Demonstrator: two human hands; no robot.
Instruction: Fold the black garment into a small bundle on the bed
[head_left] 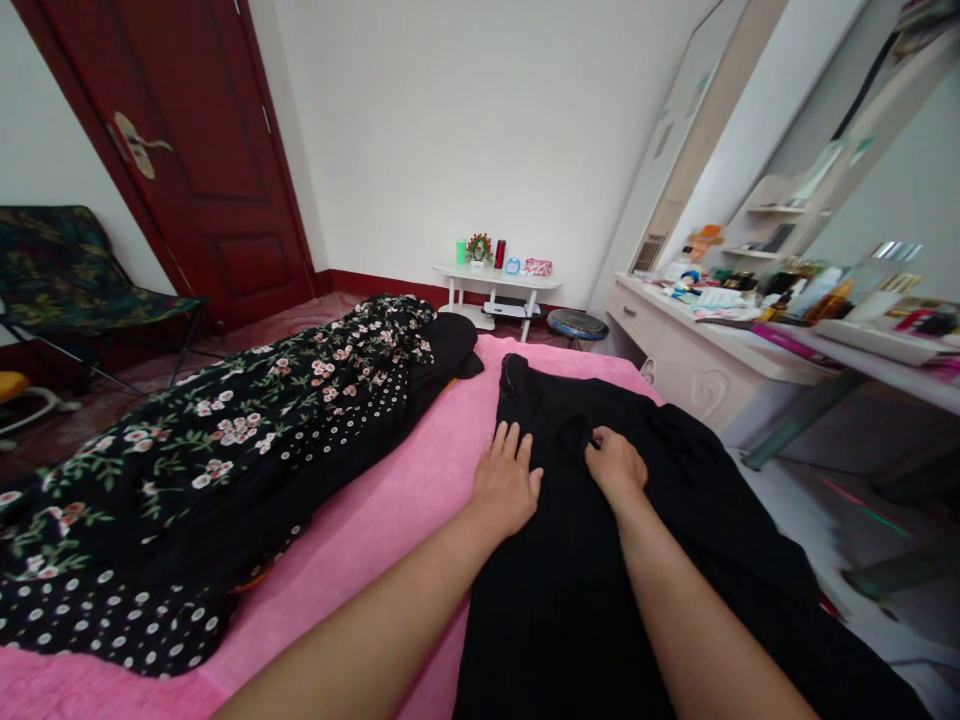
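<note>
A black garment point(600, 580) lies spread on the pink bed cover point(352, 540) in front of me. My left hand point(505, 480) rests flat on its left edge, fingers stretched out and together, palm down. My right hand point(616, 462) sits a little to the right, fingers curled and pinching a fold of the black cloth. Both forearms reach in from the bottom of the view.
A pile of black floral and dotted clothes point(225, 450) covers the bed's left side. A cluttered white dresser point(712, 340) stands at the right, a small white table point(495, 285) and a round stool point(576, 325) by the far wall, a folding chair point(67, 280) and red door point(195, 150) at left.
</note>
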